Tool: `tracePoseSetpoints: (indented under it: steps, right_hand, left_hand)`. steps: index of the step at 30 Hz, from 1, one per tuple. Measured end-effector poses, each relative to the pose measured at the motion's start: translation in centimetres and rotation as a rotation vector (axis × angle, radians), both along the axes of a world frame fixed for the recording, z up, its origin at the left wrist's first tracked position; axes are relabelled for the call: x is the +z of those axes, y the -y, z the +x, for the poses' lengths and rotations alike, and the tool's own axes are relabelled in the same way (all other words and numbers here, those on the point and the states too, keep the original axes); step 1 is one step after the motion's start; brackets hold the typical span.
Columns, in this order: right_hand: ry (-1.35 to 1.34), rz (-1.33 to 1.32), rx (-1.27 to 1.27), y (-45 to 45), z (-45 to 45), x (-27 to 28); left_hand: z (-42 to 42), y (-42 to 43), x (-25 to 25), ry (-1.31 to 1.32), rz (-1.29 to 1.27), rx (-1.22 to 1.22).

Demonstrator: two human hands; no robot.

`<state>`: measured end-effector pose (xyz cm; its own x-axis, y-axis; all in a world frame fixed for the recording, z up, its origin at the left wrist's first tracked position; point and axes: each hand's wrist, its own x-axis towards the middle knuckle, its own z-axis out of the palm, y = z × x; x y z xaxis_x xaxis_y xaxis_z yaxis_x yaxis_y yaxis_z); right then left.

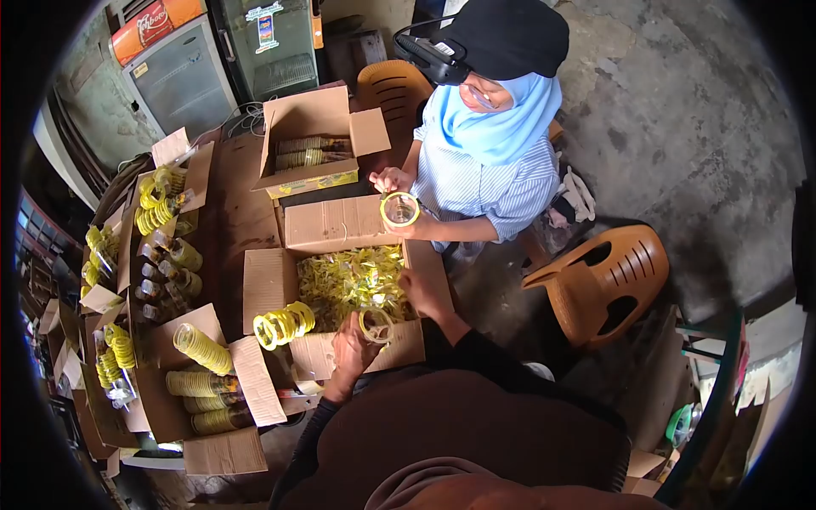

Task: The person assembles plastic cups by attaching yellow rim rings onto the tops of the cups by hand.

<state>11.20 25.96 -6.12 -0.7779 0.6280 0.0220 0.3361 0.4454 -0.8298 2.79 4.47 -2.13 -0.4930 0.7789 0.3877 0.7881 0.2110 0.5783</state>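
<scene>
At the lower middle, my left hand (350, 347) is closed round a clear plastic cup (376, 325) with a pale rim, held over the near flap of an open cardboard box (319, 355). Small yellow-green packets (348, 280) fill that box. My right hand (422, 293) is at the box's right edge, beside the packets; its fingers are too small and dark to make out. Left of my left hand, a row of yellow-rimmed cups (285, 325) lies on the box's left flap.
Across the box a person (489, 161) holds another yellow-rimmed cup (399, 209). A box of stacked cups (308, 174) stands behind. More cup stacks (204, 350) fill boxes at left. Brown plastic chairs (608, 280) stand right and behind.
</scene>
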Motion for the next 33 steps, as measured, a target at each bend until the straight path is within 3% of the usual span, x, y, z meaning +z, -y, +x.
tracePoseSetpoints:
  steps: [1, 2, 5, 8, 11, 12, 15, 19, 21, 24, 25, 28, 29, 31, 33]
  right_hand:
    - [-0.047, 0.011, 0.001, -1.1, 0.4, -0.3]
    - [-0.093, 0.017, 0.006, -2.1, 0.8, -0.8]
    - [-0.024, 0.106, 0.1, -2.1, 1.7, 2.2]
    - [0.052, 0.02, 0.086, -1.1, 1.5, 5.3]
    - [0.003, 0.049, 0.075, -0.2, 1.0, 5.4]
    - [-0.069, 0.062, 0.111, -0.4, 0.7, 3.6]
    - [-0.193, 0.133, 0.205, 0.2, 0.3, 4.8]
    - [-0.182, 0.105, 0.294, 1.6, 0.1, 8.5]
    - [-0.147, -0.015, 0.338, 2.7, 0.2, 10.2]
    - [-0.156, -0.03, 0.333, 3.9, 0.3, 10.5]
    - [-0.151, -0.03, 0.337, 4.3, 0.4, 10.4]
    - [-0.249, 0.007, 0.317, 4.9, 0.7, 7.3]
    - [-0.241, 0.023, 0.312, 5.1, 1.0, 7.0]
    - [-0.183, 0.023, 0.323, 5.7, 1.8, 6.9]
    - [-0.126, 0.029, 0.329, 6.2, 2.8, 6.2]
  left_hand:
    - [0.1, 0.0, 0.6, -0.021, 0.078, -0.022]
    - [0.0, -0.1, 1.2, 0.158, -0.019, -0.03]
    - [0.6, -0.7, 2.2, 0.286, 0.105, 0.057]
    - [-0.2, -1.1, 2.4, 0.469, 0.119, 0.009]
    - [-0.6, -1.5, 2.5, 0.447, 0.127, 0.016]
    - [-0.5, -1.6, 0.3, 0.398, 0.246, 0.044]
    - [-0.9, -1.6, -0.2, 0.317, 0.334, -0.011]
    - [-1.0, -1.4, 0.9, 0.2, 0.272, 0.014]
    - [-0.7, -1.3, 2.1, 0.023, 0.223, 0.079]
    - [-1.3, -0.9, 2.3, 0.189, 0.132, 0.081]
    - [-1.3, -0.8, 2.0, -0.05, 0.259, 0.155]
    - [-2.8, 0.3, 2.5, -0.117, 0.245, 0.217]
    - [-2.7, 0.7, 3.3, -0.031, 0.302, 0.246]
    - [-3.3, 1.9, 3.4, 0.142, 0.184, 0.256]
    - [-3.7, 2.6, 1.1, 0.021, 0.269, 0.263]
